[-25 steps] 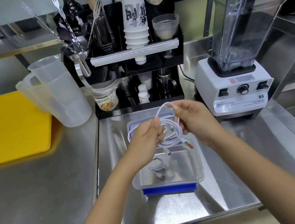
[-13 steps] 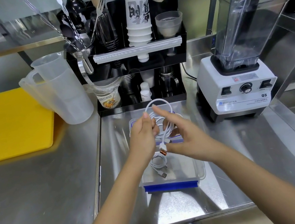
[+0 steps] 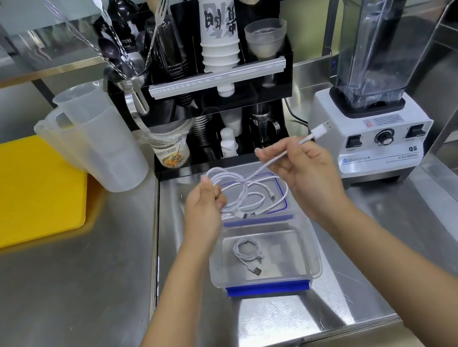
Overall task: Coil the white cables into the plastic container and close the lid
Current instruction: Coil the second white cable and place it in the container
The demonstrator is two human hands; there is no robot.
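Observation:
A clear plastic container (image 3: pixel 308 246) with blue clips sits open on the steel counter before me. A small coiled white cable (image 3: pixel 247 251) lies on its floor. The lid (image 3: pixel 281 191), clear with a blue seal line, lies flat just behind the container. Above the lid I hold a second white cable (image 3: pixel 243 193) in loose loops. My left hand (image 3: pixel 205 208) pinches the loops at their left side. My right hand (image 3: pixel 301 166) grips the cable's free end, and its USB plug (image 3: pixel 322 129) sticks out to the upper right.
A white blender (image 3: pixel 376 129) with a dark jug stands at the right. A black organiser (image 3: pixel 206 85) with cups and utensils is behind the lid. Two clear measuring jugs (image 3: pixel 99 141) and a yellow cutting board (image 3: pixel 11 193) are at the left.
The hands have drawn apart. My right hand has pulled the cable's plug end out to the right, and the tight bundle has loosened into wider loops held by my left hand.

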